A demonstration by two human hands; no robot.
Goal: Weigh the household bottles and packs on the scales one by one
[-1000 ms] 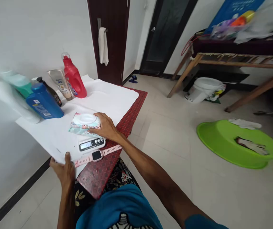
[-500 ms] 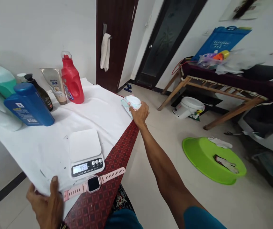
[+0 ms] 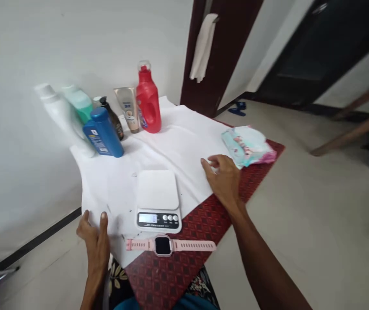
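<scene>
A white kitchen scale (image 3: 157,200) sits on the white sheet (image 3: 184,142) with nothing on its platform. A pack of wet wipes (image 3: 247,146) lies at the table's right edge, partly on the red patterned cloth (image 3: 210,215). My right hand (image 3: 223,177) hovers empty just left of the pack, fingers loosely apart. My left hand (image 3: 94,236) rests on the near left corner of the sheet, thumb on top and fingers under the edge. A pink smartwatch (image 3: 168,245) lies flat in front of the scale.
Along the wall stand a red detergent bottle (image 3: 147,100), a beige tube (image 3: 128,108), a dark bottle (image 3: 111,118), a blue bottle (image 3: 103,133), a green bottle (image 3: 79,101) and a white one (image 3: 62,117). A towel (image 3: 202,47) hangs on the dark door. Tiled floor lies to the right.
My right hand carried the wipes pack off the scale to the table's right edge, set it down and let go. The head view swung left. My left hand stayed on the sheet's corner.
</scene>
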